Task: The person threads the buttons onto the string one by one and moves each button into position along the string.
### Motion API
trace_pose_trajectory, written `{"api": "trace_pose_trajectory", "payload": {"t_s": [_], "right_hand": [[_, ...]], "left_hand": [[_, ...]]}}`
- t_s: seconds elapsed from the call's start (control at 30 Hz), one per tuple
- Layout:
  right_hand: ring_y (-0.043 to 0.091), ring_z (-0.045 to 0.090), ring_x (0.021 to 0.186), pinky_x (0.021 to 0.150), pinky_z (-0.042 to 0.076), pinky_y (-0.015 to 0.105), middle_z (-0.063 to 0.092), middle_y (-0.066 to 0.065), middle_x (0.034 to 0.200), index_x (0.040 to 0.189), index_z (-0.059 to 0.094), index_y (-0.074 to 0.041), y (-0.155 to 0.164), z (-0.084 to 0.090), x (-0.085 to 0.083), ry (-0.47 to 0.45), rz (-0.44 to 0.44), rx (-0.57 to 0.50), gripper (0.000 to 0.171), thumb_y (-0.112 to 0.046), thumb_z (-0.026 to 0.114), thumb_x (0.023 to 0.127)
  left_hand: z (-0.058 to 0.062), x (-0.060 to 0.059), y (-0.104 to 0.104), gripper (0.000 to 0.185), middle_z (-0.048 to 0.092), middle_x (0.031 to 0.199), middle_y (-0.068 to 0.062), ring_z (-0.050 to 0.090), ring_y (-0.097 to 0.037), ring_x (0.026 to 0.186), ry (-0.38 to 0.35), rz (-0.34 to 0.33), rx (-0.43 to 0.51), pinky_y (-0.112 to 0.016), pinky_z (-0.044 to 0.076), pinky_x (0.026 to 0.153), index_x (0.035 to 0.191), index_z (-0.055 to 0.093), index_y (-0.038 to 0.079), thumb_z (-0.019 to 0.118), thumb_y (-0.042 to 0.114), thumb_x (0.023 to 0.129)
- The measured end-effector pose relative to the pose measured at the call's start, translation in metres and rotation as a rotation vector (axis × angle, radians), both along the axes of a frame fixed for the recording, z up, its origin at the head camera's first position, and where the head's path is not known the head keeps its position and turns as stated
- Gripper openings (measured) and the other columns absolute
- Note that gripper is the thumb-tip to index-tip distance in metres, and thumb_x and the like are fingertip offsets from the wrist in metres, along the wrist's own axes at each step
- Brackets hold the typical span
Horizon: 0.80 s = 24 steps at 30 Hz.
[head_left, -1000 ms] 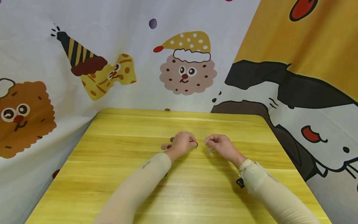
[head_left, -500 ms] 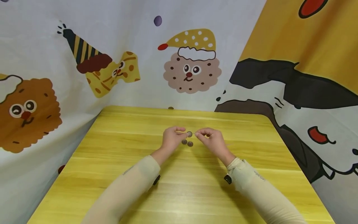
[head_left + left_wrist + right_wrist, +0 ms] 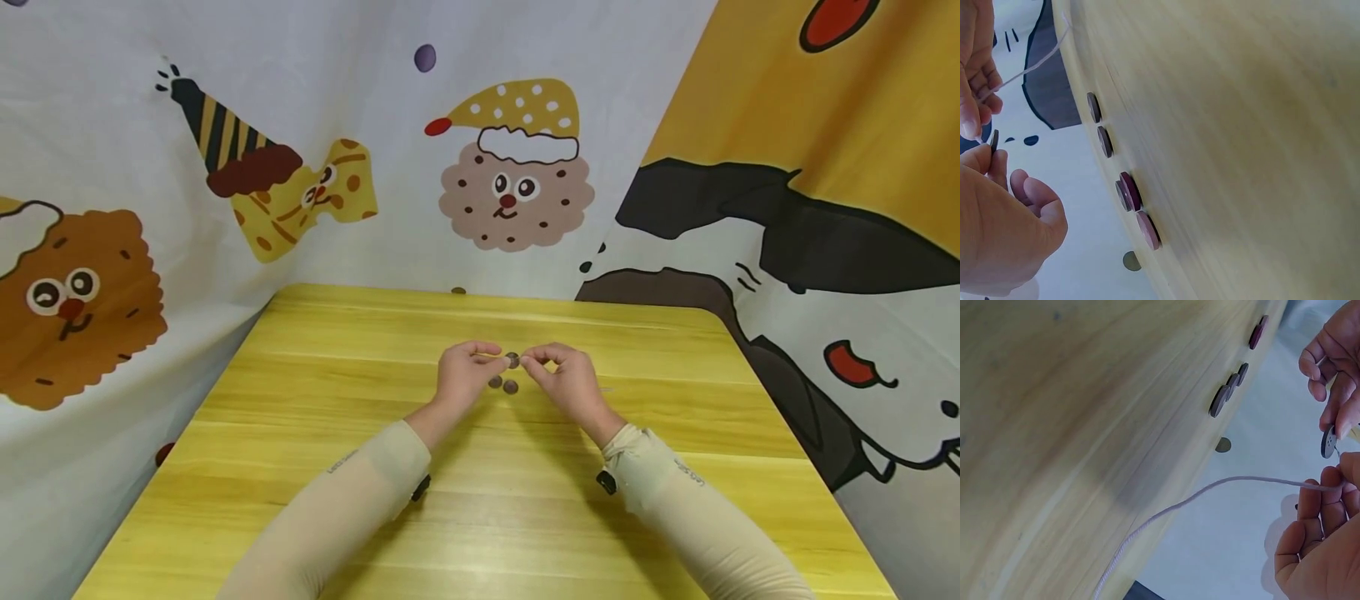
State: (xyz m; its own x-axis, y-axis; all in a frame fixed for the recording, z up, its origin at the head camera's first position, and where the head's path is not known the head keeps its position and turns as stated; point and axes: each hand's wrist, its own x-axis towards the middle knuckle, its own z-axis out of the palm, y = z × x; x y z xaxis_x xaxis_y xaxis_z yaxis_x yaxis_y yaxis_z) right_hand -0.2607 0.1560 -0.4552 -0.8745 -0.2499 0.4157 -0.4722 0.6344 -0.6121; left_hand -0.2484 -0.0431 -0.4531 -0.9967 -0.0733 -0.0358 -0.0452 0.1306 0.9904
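My left hand pinches a dark brown button by its edge between thumb and index finger, above the table. Small holes show in the button's face in the right wrist view. My right hand pinches a thin pale lilac cord near its end, fingertips right at the button. A thin tip shows between those fingertips and the button's face. The cord's other part hangs out past the right hand and trails down over the table in the right wrist view.
On the wooden table lie several loose buttons: dark ones below the held button, plus a dark red one and a pink one seen in the left wrist view. A printed cloth hangs behind the table.
Both hands have come together over the table; the left lifted the button and turned its face, uncovering dark buttons. Over the last half second, the cord end and the button came closer together.
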Motion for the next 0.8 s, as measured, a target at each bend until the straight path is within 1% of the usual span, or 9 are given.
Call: {"api": "trace_pose_trajectory", "payload": {"t_s": [0.07,0.23,0.3,0.43,0.53,0.8], "right_hand": [[0.013,0.071,0.086,0.069,0.055,0.026,0.080,-0.001,0.098,0.105,0.084,-0.018,-0.0005,0.0005,0.0000,0.005,-0.006,0.004,0.011,-0.026,0.076,0.102],[0.012,0.069,0.082,0.068,0.053,0.025,0.080,0.000,0.096,0.105,0.084,-0.016,-0.0015,0.0012,0.0002,0.016,-0.010,0.013,0.011,-0.024,0.077,0.102],[0.012,0.068,0.080,0.068,0.053,0.025,0.080,0.000,0.096,0.104,0.084,-0.016,-0.0015,0.0012,0.0007,0.019,-0.009,0.017,0.011,-0.023,0.077,0.101],[0.012,0.067,0.078,0.066,0.052,0.025,0.081,0.000,0.095,0.104,0.084,-0.016,-0.0021,0.0004,0.0010,0.022,-0.008,0.023,0.010,-0.023,0.078,0.101],[0.011,0.068,0.078,0.066,0.053,0.025,0.081,0.000,0.096,0.103,0.084,-0.016,-0.0028,-0.0003,0.0005,0.019,-0.013,0.030,0.010,-0.024,0.078,0.101],[0.012,0.071,0.081,0.068,0.055,0.026,0.082,0.001,0.100,0.101,0.085,-0.017,-0.0044,-0.0009,0.0015,0.026,0.002,0.058,0.009,-0.024,0.078,0.101]], "left_hand": [[-0.0003,0.0001,0.0001,0.021,0.081,0.105,-0.011,0.078,-0.040,0.104,0.003,-0.002,0.000,-0.054,0.063,0.081,0.109,0.080,0.011,0.086,0.022,0.093],[-0.0010,0.0000,0.0006,0.026,0.080,0.106,-0.012,0.077,-0.042,0.104,0.007,-0.009,0.012,-0.060,0.062,0.086,0.113,0.079,0.006,0.085,0.021,0.093],[-0.0014,-0.0001,0.0008,0.029,0.080,0.105,-0.012,0.077,-0.043,0.103,0.008,-0.013,0.011,-0.061,0.062,0.087,0.116,0.078,0.005,0.085,0.021,0.093],[-0.0024,-0.0003,0.0008,0.025,0.082,0.102,-0.012,0.078,-0.045,0.097,0.017,-0.011,0.016,-0.059,0.062,0.087,0.113,0.079,0.006,0.085,0.021,0.094],[-0.0033,-0.0005,0.0006,0.021,0.082,0.100,-0.012,0.078,-0.046,0.094,0.022,-0.007,0.020,-0.057,0.063,0.087,0.110,0.080,0.008,0.085,0.020,0.093],[-0.0044,-0.0003,0.0007,0.024,0.082,0.101,-0.014,0.078,-0.048,0.095,0.019,-0.007,0.038,-0.060,0.062,0.089,0.113,0.079,0.005,0.085,0.018,0.093]]}}
